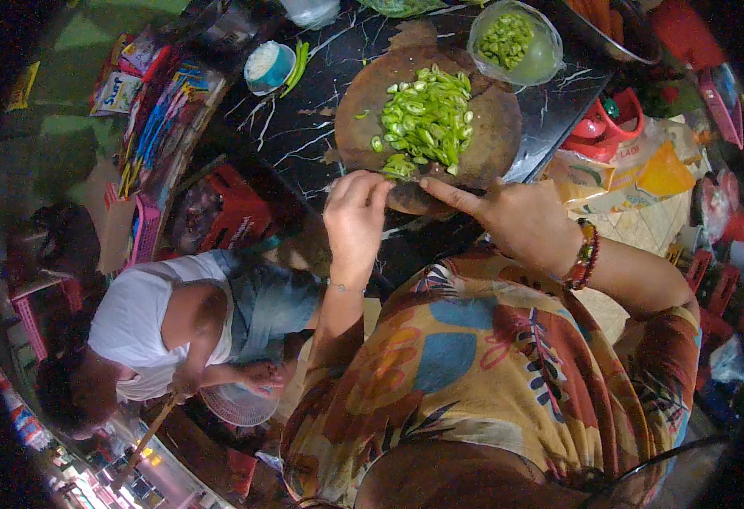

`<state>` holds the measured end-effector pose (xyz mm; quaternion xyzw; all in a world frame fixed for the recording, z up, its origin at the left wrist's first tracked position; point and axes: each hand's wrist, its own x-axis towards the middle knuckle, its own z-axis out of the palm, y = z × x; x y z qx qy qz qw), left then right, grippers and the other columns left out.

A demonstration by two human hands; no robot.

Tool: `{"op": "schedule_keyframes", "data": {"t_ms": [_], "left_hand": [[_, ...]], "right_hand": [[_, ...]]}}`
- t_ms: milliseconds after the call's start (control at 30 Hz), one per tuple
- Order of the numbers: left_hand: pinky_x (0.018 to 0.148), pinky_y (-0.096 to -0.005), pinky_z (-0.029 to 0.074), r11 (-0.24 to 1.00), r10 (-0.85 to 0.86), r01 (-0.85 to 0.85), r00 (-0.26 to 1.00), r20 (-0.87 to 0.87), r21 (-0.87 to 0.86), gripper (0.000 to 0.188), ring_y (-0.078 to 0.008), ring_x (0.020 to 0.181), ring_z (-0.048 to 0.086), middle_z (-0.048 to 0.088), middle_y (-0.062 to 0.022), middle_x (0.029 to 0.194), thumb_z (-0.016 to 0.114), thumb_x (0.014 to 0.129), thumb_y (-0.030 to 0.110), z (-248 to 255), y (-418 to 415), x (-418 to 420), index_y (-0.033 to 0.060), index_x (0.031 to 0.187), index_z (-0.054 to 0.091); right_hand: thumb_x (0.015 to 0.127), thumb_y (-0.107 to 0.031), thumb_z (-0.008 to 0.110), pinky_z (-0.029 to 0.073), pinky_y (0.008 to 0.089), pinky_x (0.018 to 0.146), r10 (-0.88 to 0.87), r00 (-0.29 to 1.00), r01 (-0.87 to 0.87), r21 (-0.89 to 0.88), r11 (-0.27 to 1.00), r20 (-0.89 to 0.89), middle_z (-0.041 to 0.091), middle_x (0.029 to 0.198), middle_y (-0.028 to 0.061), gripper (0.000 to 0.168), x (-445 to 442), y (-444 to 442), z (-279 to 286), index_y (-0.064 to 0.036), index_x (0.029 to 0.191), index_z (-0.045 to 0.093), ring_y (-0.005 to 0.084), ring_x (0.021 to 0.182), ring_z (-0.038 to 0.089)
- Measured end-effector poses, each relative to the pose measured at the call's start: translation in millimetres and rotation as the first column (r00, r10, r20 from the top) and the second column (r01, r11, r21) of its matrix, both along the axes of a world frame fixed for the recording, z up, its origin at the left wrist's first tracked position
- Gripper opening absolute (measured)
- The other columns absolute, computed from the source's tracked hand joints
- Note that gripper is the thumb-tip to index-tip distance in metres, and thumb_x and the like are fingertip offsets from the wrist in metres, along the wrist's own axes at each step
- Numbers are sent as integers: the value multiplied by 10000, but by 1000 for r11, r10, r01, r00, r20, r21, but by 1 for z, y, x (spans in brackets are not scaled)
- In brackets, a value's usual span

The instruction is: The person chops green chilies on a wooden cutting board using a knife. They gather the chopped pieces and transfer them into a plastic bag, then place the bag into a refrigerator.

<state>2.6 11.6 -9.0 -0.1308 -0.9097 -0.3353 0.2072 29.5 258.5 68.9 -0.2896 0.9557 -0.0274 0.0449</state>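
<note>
Sliced green pods [429, 118] lie heaped on a round wooden chopping board [359, 137]. A smaller clump of cut slices [399, 167] sits by the board's near edge. My left hand [354, 219] has its fingers and thumb pinched together there, with a bit of green showing at the fingertips. Facing it from the right, my right hand [528, 223] stretches its index finger over the near edge of the board. Its other fingers are curled under, so I cannot see what they grip. A clear plastic bag or bowl [547, 51] behind the board holds more green slices.
A blue cup [273, 69] of white contents and whole green chilies [297, 69] stand left on the black marbled tabletop [321, 140]. Left of me sits a person in a white top [133, 318], near a hand fan [245, 404]. Red plastic items [607, 127] lie right.
</note>
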Motion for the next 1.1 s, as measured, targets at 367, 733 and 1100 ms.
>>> {"op": "schedule_keyframes", "data": {"t_ms": [367,733,1100], "left_hand": [[808,-392,553,996,23,-27,999,46,81,118,-301,895,685,718,-120,963,798,793,30,-4,-3,9,35,897,741],[819,-376,565,994,-3,3,1000,0,106,88,-284,889,697,729,-109,944,788,809,14,-1,2,6,26,882,740],[795,-388,556,995,-8,11,1000,-29,100,113,-300,873,680,708,-113,944,785,795,14,-6,6,4,37,898,744]], "right_hand": [[922,-145,577,501,410,400,8,1000,-7,-58,998,22,548,523,74,784,-9,3,3,-422,1597,292,266,453,626],[955,-127,533,547,452,454,23,985,4,-152,988,173,653,647,115,732,-23,0,-7,-389,1596,295,294,540,687],[938,-152,565,522,437,428,-12,997,19,-92,996,81,621,611,106,765,-7,-8,-15,-401,1600,274,283,515,669]]}}
